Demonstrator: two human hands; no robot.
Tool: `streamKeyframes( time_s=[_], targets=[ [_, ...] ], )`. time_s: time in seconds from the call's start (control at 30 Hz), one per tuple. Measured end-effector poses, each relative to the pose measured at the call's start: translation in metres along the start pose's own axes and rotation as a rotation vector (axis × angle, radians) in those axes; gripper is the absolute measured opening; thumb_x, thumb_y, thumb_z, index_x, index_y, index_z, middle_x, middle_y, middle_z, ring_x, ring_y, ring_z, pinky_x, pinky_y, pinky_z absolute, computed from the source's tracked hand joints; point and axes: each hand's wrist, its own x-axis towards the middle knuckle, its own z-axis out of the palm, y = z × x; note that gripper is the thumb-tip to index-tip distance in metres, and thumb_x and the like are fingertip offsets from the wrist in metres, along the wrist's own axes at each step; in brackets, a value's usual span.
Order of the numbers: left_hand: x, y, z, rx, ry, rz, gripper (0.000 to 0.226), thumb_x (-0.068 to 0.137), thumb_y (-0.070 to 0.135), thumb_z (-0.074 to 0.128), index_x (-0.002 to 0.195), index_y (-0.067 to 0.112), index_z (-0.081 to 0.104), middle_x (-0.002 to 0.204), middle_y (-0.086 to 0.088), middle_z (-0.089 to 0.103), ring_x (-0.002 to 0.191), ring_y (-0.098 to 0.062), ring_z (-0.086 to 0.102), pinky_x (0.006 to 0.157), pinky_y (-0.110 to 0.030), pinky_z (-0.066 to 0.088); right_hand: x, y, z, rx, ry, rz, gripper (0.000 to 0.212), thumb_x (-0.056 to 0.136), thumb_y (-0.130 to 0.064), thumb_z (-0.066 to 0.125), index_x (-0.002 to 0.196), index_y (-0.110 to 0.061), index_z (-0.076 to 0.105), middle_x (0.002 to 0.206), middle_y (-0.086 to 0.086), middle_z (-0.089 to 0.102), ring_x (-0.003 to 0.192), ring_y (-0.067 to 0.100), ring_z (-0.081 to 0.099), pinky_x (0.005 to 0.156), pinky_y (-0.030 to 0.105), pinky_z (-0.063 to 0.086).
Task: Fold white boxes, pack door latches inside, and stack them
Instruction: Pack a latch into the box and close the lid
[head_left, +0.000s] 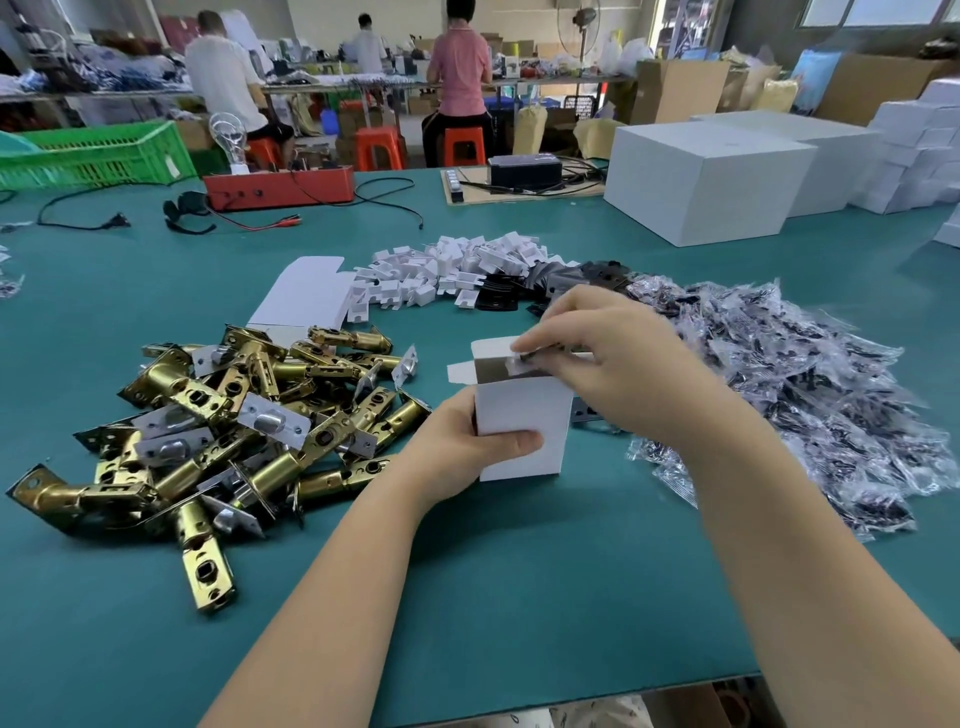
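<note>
Small white carton (522, 428), standing upright on the green table (519, 582) with its top flaps open. The left hand (457, 452) grips the carton's lower left side, thumb curled across the front panel. The right hand (618, 364) is above the carton's open mouth, its fingers pinching a small dark part (540, 357) at the rim; the part is too hidden to name. Left of the carton lies a heap of brass door latches (223, 431) with silver faceplates. Behind the carton, a flat unfolded box blank (306, 296) lies beside a pile of small white inserts (452, 270), with black plates (501, 293) next to them. Right of the carton spreads a mound of clear plastic bags (810, 400) holding dark pieces. Farther right and behind stand large white boxes (696, 182) and stacked small white cartons (919, 150). Far behind the carton, people sit at benches on orange stools (379, 148).
</note>
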Motion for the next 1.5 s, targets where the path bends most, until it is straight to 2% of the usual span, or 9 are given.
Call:
streamKeyframes(
  time_s=[0.2,0.3,0.5,0.67,0.8,0.87,1.03,1.3,1.5],
  targets=[
    [0.001,-0.002,0.0,-0.005,-0.005,0.0,0.04,0.082,0.007,0.075,0.118,0.014,0.059,0.094,0.011,0.072,0.084,0.002,0.066,0.067,-0.011,0.049,0.011,-0.02,0.003,-0.175,-0.213,0.002,0.036,0.091,-0.009,0.042,0.107,-0.02,0.072,0.114,-0.002,0.044,0.089,0.02,0.051,0.078,0.033,0.041],
    [0.001,0.0,0.0,0.039,-0.013,0.027,0.036,0.084,0.01,0.074,0.117,0.015,0.06,0.097,0.008,0.071,0.084,0.004,0.065,0.066,-0.009,0.048,0.011,-0.027,0.008,-0.229,-0.253,-0.037,0.033,0.094,-0.026,0.041,0.098,-0.016,0.072,0.103,-0.001,0.056,0.09,0.019,0.053,0.078,0.033,0.04],
    [-0.004,0.007,-0.002,0.209,-0.05,0.134,0.025,0.086,0.005,0.067,0.087,0.029,0.062,0.076,0.03,0.065,0.075,0.013,0.058,0.062,-0.004,0.041,0.005,-0.032,0.022,-0.519,-0.358,-0.049,0.076,0.084,-0.062,0.007,0.073,-0.012,0.063,0.073,-0.001,0.056,0.087,0.02,0.037,0.085,0.037,0.037],
    [-0.002,0.003,-0.002,0.159,-0.033,0.103,0.02,0.084,0.007,0.069,0.098,0.021,0.063,0.086,0.015,0.072,0.082,0.003,0.064,0.066,-0.009,0.047,-0.002,-0.02,0.033,-0.214,-0.159,-0.044,0.076,0.09,-0.068,0.013,0.075,-0.02,0.069,0.089,0.0,0.061,0.092,0.019,0.039,0.089,0.036,0.032],
    [-0.002,0.003,-0.003,-0.131,0.014,0.011,0.036,0.074,0.005,0.07,0.109,0.007,0.065,0.097,-0.003,0.073,0.091,-0.013,0.066,0.08,-0.025,0.052,-0.02,0.004,0.05,0.263,0.54,0.06,0.024,0.091,-0.024,0.049,0.095,-0.014,0.069,0.095,-0.001,0.061,0.095,0.015,0.053,0.089,0.028,0.04],
    [-0.003,0.008,-0.005,-0.304,-0.002,0.017,0.046,0.071,0.008,0.056,0.115,-0.002,0.062,0.102,-0.009,0.069,0.091,-0.02,0.062,0.079,-0.03,0.048,-0.029,0.015,0.057,0.559,0.683,0.277,0.014,0.084,-0.018,0.052,0.094,-0.022,0.06,0.09,-0.01,0.058,0.085,0.002,0.054,0.079,0.019,0.043],
    [-0.005,0.015,-0.012,-0.645,-0.035,0.095,0.035,0.069,0.018,0.044,0.078,0.02,0.077,0.077,0.006,0.068,0.07,-0.01,0.049,0.065,-0.026,0.034,-0.038,0.023,0.067,0.84,0.55,0.425,0.008,0.087,-0.02,0.06,0.086,-0.028,0.058,0.081,-0.012,0.062,0.075,0.007,0.057,0.071,0.026,0.046],
    [-0.004,0.014,0.005,-0.425,0.126,0.084,0.034,0.095,0.044,0.046,0.102,0.027,0.076,0.111,-0.002,0.071,0.096,-0.012,0.064,0.085,-0.033,0.046,-0.041,0.015,0.062,0.731,0.619,0.307,0.022,0.087,-0.028,0.062,0.105,-0.04,0.055,0.086,-0.023,0.067,0.076,-0.002,0.059,0.071,0.019,0.047],
    [-0.006,0.019,0.008,-0.428,0.172,0.226,0.036,0.087,0.017,0.053,0.113,0.037,0.067,0.106,-0.001,0.072,0.09,-0.014,0.065,0.074,-0.025,0.053,-0.037,0.013,0.063,0.673,0.477,0.223,0.019,0.09,-0.024,0.048,0.083,-0.03,0.065,0.095,-0.006,0.057,0.089,-0.007,0.053,0.08,0.009,0.037]
  ],
)
